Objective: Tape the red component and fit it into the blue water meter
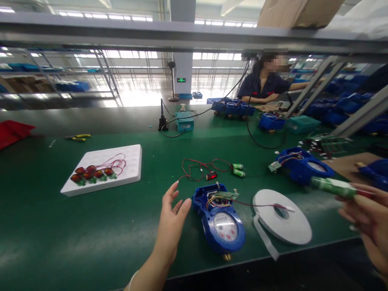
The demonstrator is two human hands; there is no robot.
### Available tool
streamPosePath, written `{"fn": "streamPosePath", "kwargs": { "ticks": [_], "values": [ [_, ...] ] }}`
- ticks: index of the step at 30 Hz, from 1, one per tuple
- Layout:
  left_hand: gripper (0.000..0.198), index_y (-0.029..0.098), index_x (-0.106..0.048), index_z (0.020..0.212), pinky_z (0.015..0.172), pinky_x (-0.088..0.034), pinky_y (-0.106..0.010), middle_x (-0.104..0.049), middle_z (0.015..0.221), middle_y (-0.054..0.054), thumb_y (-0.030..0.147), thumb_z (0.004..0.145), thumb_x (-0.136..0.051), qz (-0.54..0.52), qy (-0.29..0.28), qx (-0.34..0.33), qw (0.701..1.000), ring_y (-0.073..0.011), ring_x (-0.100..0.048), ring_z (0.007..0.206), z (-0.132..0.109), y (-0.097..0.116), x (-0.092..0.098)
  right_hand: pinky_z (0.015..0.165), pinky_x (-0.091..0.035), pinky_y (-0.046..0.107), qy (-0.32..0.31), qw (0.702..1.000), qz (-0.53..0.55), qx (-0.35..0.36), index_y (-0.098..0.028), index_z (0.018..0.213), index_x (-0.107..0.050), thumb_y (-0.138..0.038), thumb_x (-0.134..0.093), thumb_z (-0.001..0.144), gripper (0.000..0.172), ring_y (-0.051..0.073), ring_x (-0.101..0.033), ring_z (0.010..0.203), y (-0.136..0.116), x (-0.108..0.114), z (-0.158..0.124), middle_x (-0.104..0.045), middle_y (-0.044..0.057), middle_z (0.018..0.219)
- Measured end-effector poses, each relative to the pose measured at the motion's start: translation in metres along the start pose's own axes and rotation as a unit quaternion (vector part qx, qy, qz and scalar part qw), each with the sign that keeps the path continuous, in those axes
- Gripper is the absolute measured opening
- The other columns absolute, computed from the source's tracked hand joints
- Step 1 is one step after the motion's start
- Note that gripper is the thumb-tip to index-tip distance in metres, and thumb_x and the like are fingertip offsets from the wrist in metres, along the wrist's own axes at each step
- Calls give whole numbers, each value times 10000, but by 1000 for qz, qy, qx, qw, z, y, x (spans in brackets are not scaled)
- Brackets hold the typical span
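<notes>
Across a long, shiny green bench (142,250), the view opens onto a bright hall with a pale pillar (183,66) and metal shelving (71,72) at the back left. A grey overhead beam (91,34) cuts across the scene, and a black cable (249,132) hangs in front of a co-worker (257,85) in dark clothing. Toward the left lie a red object (13,133), cut off by the frame, and yellow-handled pliers (80,138); a teal box (184,121) stands farther back. A white tape roll (295,225) lies near the front edge, with a thin red wire (246,203) from the blue meter (224,226) stretched over it. The left hand (172,210) is just beside that meter, its grip apart and bare. The right hand (371,214), at the right edge, has its grip clamped on a blurred green cylinder (332,188), held up. Counted: one meter between the hands, a second blue meter (309,169) behind the roll, one small red-lit display (211,176), two small green cylinders (238,173) near it, and one white foam tray (127,178) holding about six red-and-green cylinders (90,177), their overlap making the number uncertain
</notes>
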State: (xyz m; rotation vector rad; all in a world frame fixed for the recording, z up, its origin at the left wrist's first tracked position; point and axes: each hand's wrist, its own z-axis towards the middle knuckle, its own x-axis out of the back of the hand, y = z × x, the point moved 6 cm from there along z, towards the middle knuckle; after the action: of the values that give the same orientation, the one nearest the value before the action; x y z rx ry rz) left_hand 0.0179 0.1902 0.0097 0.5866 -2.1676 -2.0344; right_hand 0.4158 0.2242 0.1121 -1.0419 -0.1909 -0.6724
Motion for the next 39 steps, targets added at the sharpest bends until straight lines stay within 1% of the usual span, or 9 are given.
{"fn": "streamPosePath", "kwargs": {
  "ticks": [1,3,5,7,13,19,26,34,39],
  "values": [
    [681,274,-458,1405,1176,-320,-442,-395,1512,-102,493,822,-733,-23,-11,37,999,-275,-331,1423,4,-5,-7,410,-267,371,28,998,5,-60,-347,1054,-625,-518,-551,939,219,172,-451,426,3,-7,15,-605,39,667],
    [831,270,-400,1451,1198,-264,-458,-342,1546,-121,485,755,-803,-69,-33,100,992,-300,-318,1428,6,-14,-21,506,-417,381,-8,991,13,-132,-276,960,-641,-516,-639,888,251,236,-622,655,-5,-36,40,-663,72,798],
    [1011,279,-323,1495,1197,-256,-460,-294,1569,-133,441,668,-881,-105,-52,150,982,-319,-334,1416,3,-21,-33,700,-525,362,-106,990,30,-87,-245,994,-637,-479,-665,858,272,259,-671,893,-32,-76,60,-692,74,945],
    [1142,289,-255,1518,1183,-284,-455,-237,1594,-128,395,601,-927,-124,-59,175,975,-326,-357,1400,-1,-27,-41,801,-542,328,-225,973,39,-17,-227,1041,-623,-423,-651,861,268,225,-677,934,-63,-117,68,-700,58,988],
    [1198,262,-159,1525,1142,-350,-399,-299,1571,-145,340,608,-927,-176,-59,210,960,-307,-417,1371,-4,-40,-44,734,-518,246,-476,867,-11,146,-207,1017,-598,-225,-630,845,176,156,-669,827,-133,-193,46,-705,3,938],
    [1255,212,-117,1527,1069,-416,-389,-534,1397,-179,205,570,-929,-251,-96,246,931,-310,-549,1251,-7,-40,-46,733,-467,250,-520,823,-62,222,-221,996,-678,-180,-662,834,168,161,-635,825,-143,-208,24,-703,-7,940],
    [1212,210,-249,1516,1006,-457,-377,-610,1307,-157,158,515,-931,-276,-94,252,923,-298,-613,1139,-10,-34,-45,690,-460,242,-510,826,-78,228,-208,953,-700,-149,-677,806,160,157,-641,790,-137,-217,16,-709,-5,900],
    [819,266,-316,1481,939,-497,-354,-639,1266,-115,362,807,-772,-295,-72,267,915,-257,-634,1123,-14,-33,-48,675,-483,248,-509,836,-90,187,-191,937,-742,-166,-679,777,174,171,-662,747,-131,-224,7,-732,11,846],
    [880,253,-300,1473,943,-495,-325,-637,1261,-118,320,758,-810,-296,-40,260,918,-252,-627,1138,-14,-32,-55,643,-493,244,-497,851,-82,151,-206,932,-764,-170,-656,768,199,154,-656,683,-129,-222,10,-730,-9,789]
  ]
}}
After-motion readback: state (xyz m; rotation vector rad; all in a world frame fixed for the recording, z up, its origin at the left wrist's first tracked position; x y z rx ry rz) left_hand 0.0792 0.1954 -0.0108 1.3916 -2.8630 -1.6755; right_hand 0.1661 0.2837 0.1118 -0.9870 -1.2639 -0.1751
